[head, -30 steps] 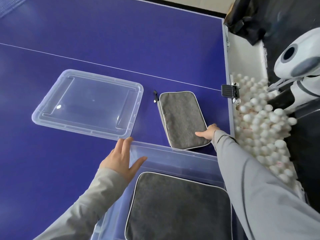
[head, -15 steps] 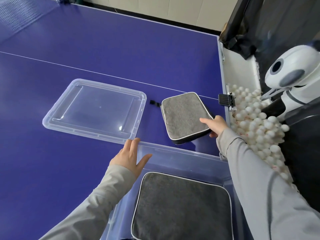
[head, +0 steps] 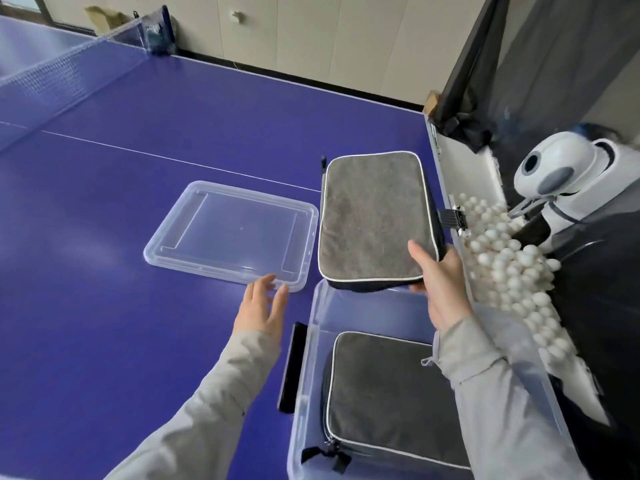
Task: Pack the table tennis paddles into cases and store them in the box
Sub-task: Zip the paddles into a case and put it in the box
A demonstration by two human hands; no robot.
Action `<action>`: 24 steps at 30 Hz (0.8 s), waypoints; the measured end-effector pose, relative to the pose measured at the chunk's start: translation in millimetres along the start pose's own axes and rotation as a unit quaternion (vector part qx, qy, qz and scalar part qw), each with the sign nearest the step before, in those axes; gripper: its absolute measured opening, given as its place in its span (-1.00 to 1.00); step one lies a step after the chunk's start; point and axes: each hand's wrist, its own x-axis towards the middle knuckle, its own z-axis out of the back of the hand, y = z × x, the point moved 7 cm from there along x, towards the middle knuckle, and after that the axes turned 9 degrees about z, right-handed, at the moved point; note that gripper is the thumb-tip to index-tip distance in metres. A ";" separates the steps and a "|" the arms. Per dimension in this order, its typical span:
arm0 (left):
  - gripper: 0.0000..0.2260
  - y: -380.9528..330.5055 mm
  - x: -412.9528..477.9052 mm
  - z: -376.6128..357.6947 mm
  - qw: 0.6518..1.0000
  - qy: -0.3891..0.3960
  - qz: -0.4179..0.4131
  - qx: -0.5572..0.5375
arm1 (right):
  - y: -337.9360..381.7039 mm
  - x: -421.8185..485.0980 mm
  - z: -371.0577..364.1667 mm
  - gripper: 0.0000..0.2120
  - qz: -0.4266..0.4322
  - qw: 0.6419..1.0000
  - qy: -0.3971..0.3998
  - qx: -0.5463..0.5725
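Observation:
A grey paddle case (head: 372, 216) with white piping hangs lifted over the far rim of the clear plastic box (head: 313, 341). My right hand (head: 440, 282) grips its near right corner, thumb on top. A second grey case (head: 388, 396) lies flat inside the box, its zipper pull toward me. My left hand (head: 261, 306) hovers with fingers spread, its fingertips at the near corner of the clear lid (head: 232, 233), which lies flat on the blue table left of the box.
A black handle clip (head: 292, 367) sits on the box's left side. White balls (head: 509, 265) fill a tray off the table's right edge beside a white ball machine (head: 561, 178). The net (head: 62, 67) stretches across the far left.
My right hand has picked the case up off the table and brought it toward the box. My left hand has left the box's rim and moved over to the lid's corner.

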 end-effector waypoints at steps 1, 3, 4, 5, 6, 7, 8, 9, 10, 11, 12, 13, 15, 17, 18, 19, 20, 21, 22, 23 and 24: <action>-0.71 8.1 0.3 15.3 0.998 0.011 0.029 -0.058 | 7.3 -24.1 -10.6 -0.79 0.007 1.000 0.006 0.020; -0.71 20.9 0.3 50.1 0.983 0.032 0.072 -0.165 | 17.2 -73.5 -37.0 -0.87 0.008 0.998 0.029 0.049; -0.72 25.4 -1.3 69.4 0.975 0.043 0.085 -0.203 | 20.6 -98.5 -51.6 -0.88 0.004 0.997 0.042 0.059; -0.75 30.4 -2.8 89.2 0.966 0.051 0.094 -0.235 | 25.1 -123.4 -66.6 -0.88 0.004 0.996 0.053 0.068; -0.77 35.1 -5.6 111.2 0.960 0.057 0.101 -0.255 | 28.3 -147.2 -82.1 -0.87 0.006 0.995 0.064 0.073; -0.78 41.3 -8.2 133.1 0.955 0.064 0.108 -0.269 | 32.3 -170.9 -98.2 -0.85 0.010 0.994 0.082 0.071; -0.78 47.0 -11.0 155.2 0.952 0.071 0.112 -0.277 | 36.4 -193.7 -114.9 -0.84 0.013 0.993 0.100 0.065; -0.76 54.1 -12.5 177.2 0.949 0.079 0.112 -0.285 | 41.1 -216.5 -131.9 -0.85 0.013 0.991 0.118 0.062; -0.72 60.4 -15.7 199.8 0.945 0.081 0.116 -0.295 | 45.5 -238.4 -148.2 -0.86 0.014 0.989 0.135 0.065; -0.65 68.4 -16.7 220.2 0.942 0.082 0.120 -0.304 | 49.6 -258.4 -164.0 -0.87 0.019 0.986 0.153 0.071; -0.60 75.4 -19.1 240.3 0.938 0.079 0.127 -0.313 | 52.5 -277.0 -178.9 -0.87 0.025 0.983 0.169 0.075; -0.60 83.2 -20.0 259.8 0.933 0.067 0.127 -0.329 | 54.1 -293.9 -193.3 -0.86 0.029 0.980 0.186 0.072; -0.70 96.4 -23.9 295.5 0.928 0.040 0.117 -0.352 | 51.0 -322.6 -219.8 -0.80 0.030 0.973 0.217 0.065; -0.74 106.1 -29.1 324.2 0.930 0.017 0.104 -0.351 | 46.5 -344.6 -241.4 -0.78 0.034 0.968 0.245 0.050; -0.76 109.4 -32.1 337.0 0.930 0.005 0.093 -0.356 | 43.8 -352.6 -251.2 -0.77 0.031 0.965 0.259 0.040; -0.78 114.5 -32.3 348.3 0.930 -0.008 0.078 -0.358 | 41.4 -359.2 -260.8 -0.76 0.028 0.961 0.274 0.028; -0.80 117.3 -34.0 358.5 0.929 -0.018 0.070 -0.362 | 39.0 -364.0 -269.4 -0.75 0.026 0.958 0.286 0.015; -0.81 122.1 -32.8 366.7 0.932 -0.026 0.059 -0.358 | 35.6 -366.7 -277.8 -0.73 0.023 0.955 0.296 0.002; -0.83 123.8 -33.1 374.0 0.934 -0.032 0.048 -0.353 | 31.4 -367.7 -285.5 -0.70 0.020 0.953 0.303 -0.014; -0.84 126.4 -31.1 380.2 0.939 -0.036 0.033 -0.341 | 27.3 -365.9 -292.4 -0.64 0.021 0.952 0.303 -0.038; -0.85 126.5 -29.8 385.9 0.941 -0.039 0.024 -0.334 | 26.8 -361.8 -298.0 -0.60 0.036 0.952 0.295 -0.067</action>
